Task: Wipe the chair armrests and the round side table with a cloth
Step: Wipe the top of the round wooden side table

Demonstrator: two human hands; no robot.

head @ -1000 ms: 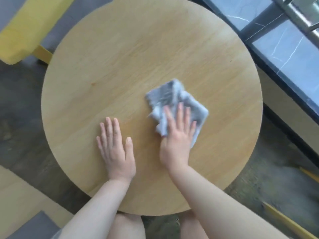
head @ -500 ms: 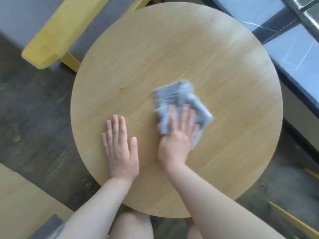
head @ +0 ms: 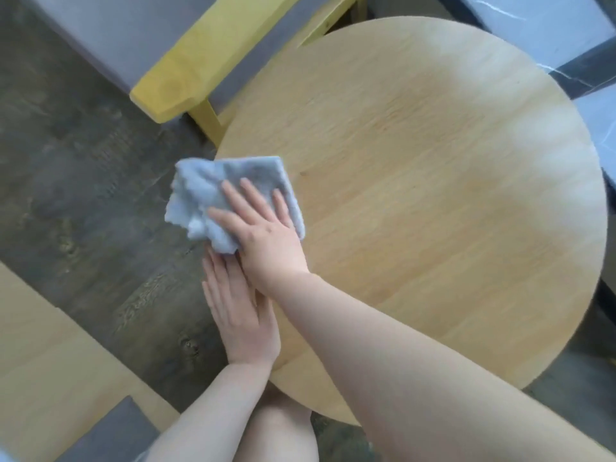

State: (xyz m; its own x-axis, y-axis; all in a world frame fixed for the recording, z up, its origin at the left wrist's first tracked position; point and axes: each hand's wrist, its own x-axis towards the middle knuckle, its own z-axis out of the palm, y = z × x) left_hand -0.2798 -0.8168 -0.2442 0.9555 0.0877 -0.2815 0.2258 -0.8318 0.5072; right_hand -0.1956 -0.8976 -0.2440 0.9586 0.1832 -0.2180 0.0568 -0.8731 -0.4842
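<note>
Half of the grey cloth (head: 230, 198) overhung the round surface (head: 416, 208) at nine o'clock; our flat, uncurled right hand (head: 263, 235) merely pressed it, so it could slip off beside our flat left hand (head: 240, 315).

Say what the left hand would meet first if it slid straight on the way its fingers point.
Probably the grey cloth under the right hand: the left hand already points at its near edge.

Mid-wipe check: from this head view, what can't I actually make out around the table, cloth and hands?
- Left hand: its fingertips sit under the right hand and cloth.
- Round table: the near rim is covered by the right forearm; its legs are hidden under the top.
- Yellow armrest: its far end is cut off by the top edge.
- Second armrest: out of frame.
</note>
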